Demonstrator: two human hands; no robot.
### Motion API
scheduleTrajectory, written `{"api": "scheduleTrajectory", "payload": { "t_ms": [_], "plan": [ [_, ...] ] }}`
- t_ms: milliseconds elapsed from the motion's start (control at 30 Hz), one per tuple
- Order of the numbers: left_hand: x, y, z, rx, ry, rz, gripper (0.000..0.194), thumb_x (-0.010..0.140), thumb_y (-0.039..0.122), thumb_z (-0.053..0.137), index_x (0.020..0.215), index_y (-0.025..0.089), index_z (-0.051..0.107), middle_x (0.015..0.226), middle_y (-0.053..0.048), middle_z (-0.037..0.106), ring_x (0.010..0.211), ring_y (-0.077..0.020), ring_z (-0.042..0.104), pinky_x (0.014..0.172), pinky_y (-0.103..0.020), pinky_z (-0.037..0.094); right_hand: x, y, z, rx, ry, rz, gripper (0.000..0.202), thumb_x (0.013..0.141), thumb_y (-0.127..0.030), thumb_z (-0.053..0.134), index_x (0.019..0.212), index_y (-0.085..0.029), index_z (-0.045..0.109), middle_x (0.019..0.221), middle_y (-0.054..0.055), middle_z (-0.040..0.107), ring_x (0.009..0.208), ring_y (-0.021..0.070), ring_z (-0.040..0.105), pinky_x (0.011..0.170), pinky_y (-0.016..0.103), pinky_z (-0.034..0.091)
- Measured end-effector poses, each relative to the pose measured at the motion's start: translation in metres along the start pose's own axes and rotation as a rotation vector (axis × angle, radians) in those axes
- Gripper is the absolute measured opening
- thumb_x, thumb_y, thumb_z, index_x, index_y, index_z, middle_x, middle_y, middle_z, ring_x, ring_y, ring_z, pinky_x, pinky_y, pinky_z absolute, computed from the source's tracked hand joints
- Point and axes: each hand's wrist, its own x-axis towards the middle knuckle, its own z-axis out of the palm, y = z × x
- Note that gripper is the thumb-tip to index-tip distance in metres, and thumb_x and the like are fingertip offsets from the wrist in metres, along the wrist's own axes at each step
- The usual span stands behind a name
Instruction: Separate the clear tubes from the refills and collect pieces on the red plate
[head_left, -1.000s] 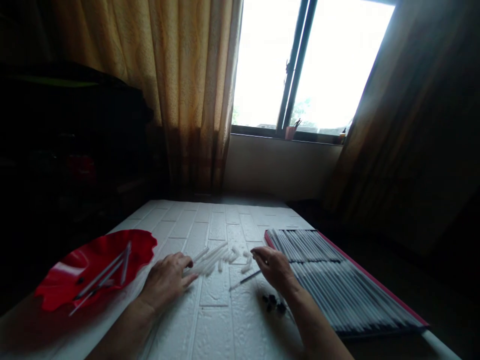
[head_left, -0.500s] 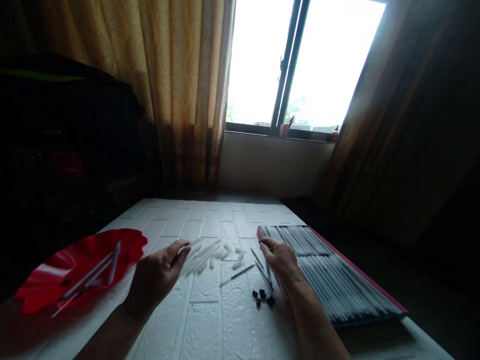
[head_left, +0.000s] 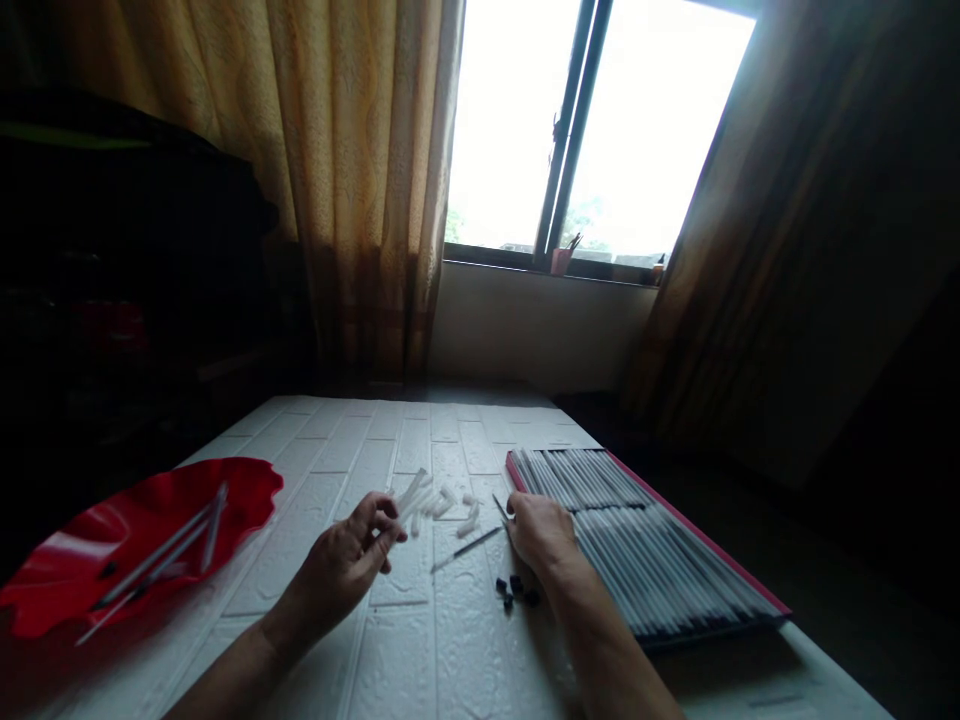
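Observation:
My left hand point(head_left: 352, 550) is closed, pinching a clear plastic tube point(head_left: 414, 490), like a pen barrel, that points up and away. Beyond its fingers lie several short translucent pieces point(head_left: 448, 500). My right hand point(head_left: 541, 530) is curled down on the table over the thin dark pen refills point(head_left: 499, 506); its fingertips are partly hidden, so what they grip cannot be made out. Another loose pen refill point(head_left: 469, 546) lies slantwise between the hands. Several small black caps point(head_left: 516, 583) sit nearer me, just below the right hand.
On the right, a red-edged tray point(head_left: 697, 535) holds rows of pens. A wavy red dish point(head_left: 251, 540) with a few pen parts stands at left. Both are on the white brick-patterned table point(head_left: 397, 650). A window point(head_left: 637, 120) and curtains point(head_left: 360, 200) are behind.
My left hand has pulled back towards me and lifted a clear tube from the pile. My right hand has come down over the refills beside the tray. The view has shifted slightly.

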Motion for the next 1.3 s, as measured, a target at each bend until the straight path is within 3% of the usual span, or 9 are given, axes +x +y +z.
{"api": "scheduleTrajectory", "payload": {
  "t_ms": [167,233,333,533,667,833,1000,1067,1300],
  "plan": [
    [0.0,-0.005,0.004,0.03,-0.095,0.006,0.038,0.09,0.034,0.038,0.126,0.023,0.039,0.085,0.0,0.071,0.057,-0.0121,0.067,0.06,-0.023,0.052,-0.002,-0.007,-0.001,-0.018,-0.009,-0.046,0.033,0.079,-0.01,0.051,0.107,-0.02,0.066,0.092,0.012,0.072,0.082,0.0231,0.067,0.063,0.027,0.041],
    [0.0,-0.008,0.004,0.085,-0.1,0.009,0.036,0.09,0.035,0.037,0.123,0.023,0.047,0.086,0.0,0.071,0.059,-0.0122,0.068,0.061,-0.023,0.052,-0.004,-0.007,-0.003,-0.004,0.009,-0.074,0.044,0.081,-0.013,0.05,0.122,-0.027,0.058,0.099,0.009,0.07,0.083,0.0212,0.067,0.063,0.026,0.04],
    [-0.001,-0.011,0.005,0.167,-0.077,0.017,0.036,0.09,0.035,0.035,0.118,0.022,0.053,0.086,0.0,0.072,0.063,-0.0134,0.069,0.062,-0.023,0.051,-0.005,-0.007,-0.007,0.084,0.055,-0.134,0.046,0.084,-0.016,0.046,0.124,-0.035,0.056,0.105,0.004,0.066,0.085,0.019,0.065,0.066,0.025,0.041],
    [-0.003,-0.012,0.005,0.244,-0.005,0.026,0.035,0.089,0.031,0.037,0.119,0.028,0.054,0.087,0.003,0.075,0.079,-0.0155,0.071,0.07,-0.023,0.052,0.004,-0.007,0.002,0.713,0.183,-0.319,0.033,0.08,-0.017,0.045,0.105,-0.02,0.067,0.098,0.006,0.067,0.085,0.0176,0.063,0.074,0.027,0.048],
    [-0.003,-0.01,0.005,0.26,0.015,-0.005,0.033,0.089,0.03,0.037,0.118,0.03,0.054,0.089,0.004,0.075,0.083,-0.0153,0.071,0.073,-0.023,0.051,0.008,-0.008,0.008,1.083,0.264,-0.332,0.025,0.076,-0.028,0.056,0.097,-0.017,0.064,0.083,0.005,0.067,0.07,0.0159,0.062,0.057,0.024,0.049],
    [-0.002,-0.01,0.006,0.289,0.012,-0.027,0.032,0.089,0.029,0.039,0.117,0.029,0.056,0.092,0.002,0.074,0.087,-0.0167,0.07,0.076,-0.024,0.051,0.0,-0.015,-0.002,1.405,0.388,-0.26,0.026,0.085,-0.043,0.054,0.083,-0.018,0.059,0.061,0.0,0.063,0.042,0.0085,0.049,0.038,0.019,0.036],
    [-0.002,-0.011,0.008,0.29,-0.009,-0.046,0.033,0.089,0.027,0.041,0.118,0.029,0.056,0.096,0.002,0.075,0.091,-0.0177,0.07,0.078,-0.024,0.051,-0.009,-0.027,-0.011,1.561,0.281,-0.301,0.029,0.071,-0.039,0.072,0.088,-0.019,0.059,0.084,0.007,0.073,0.06,0.0161,0.066,0.041,0.02,0.043],
    [-0.003,-0.012,0.009,0.301,-0.009,-0.039,0.033,0.089,0.027,0.041,0.118,0.029,0.057,0.096,0.002,0.074,0.091,-0.0175,0.07,0.079,-0.024,0.051,-0.011,-0.03,-0.012,1.604,0.232,-0.309,0.032,0.068,-0.037,0.075,0.089,-0.02,0.058,0.083,0.006,0.073,0.061,0.0169,0.067,0.041,0.02,0.043],
    [-0.003,-0.016,0.01,0.308,0.009,0.024,0.032,0.089,0.027,0.04,0.115,0.027,0.058,0.098,0.0,0.075,0.09,-0.0178,0.07,0.08,-0.026,0.052,-0.017,-0.036,-0.01,1.811,0.166,-0.319,0.028,0.08,-0.046,0.064,0.084,-0.019,0.058,0.05,-0.006,0.058,0.037,0.0056,0.044,0.035,0.015,0.028]
  ]
}}
